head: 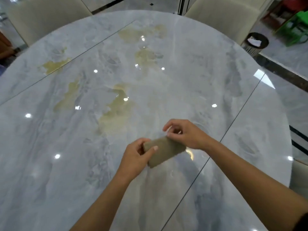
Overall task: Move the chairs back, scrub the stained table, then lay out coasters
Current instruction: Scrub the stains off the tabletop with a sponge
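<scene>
A grey marble table (225, 90) fills the view, glossy and marked with several yellowish stains (116, 112). Just above its near middle I hold an olive-brown scrubbing pad (165, 151) with both hands. My left hand (135, 157) grips the pad's left end, thumb lying across its top. My right hand (185, 134) pinches the pad's far right corner with curled fingers. Two cream chairs stand back from the far edge, one at the left (43, 17) and one at the right (223, 17).
A dark round waste bin (255, 43) with paper in it stands on the floor beyond the table's right side. Behind it is a green plastic stool (295, 29). A third cream chair (300, 179) pokes in at the right edge.
</scene>
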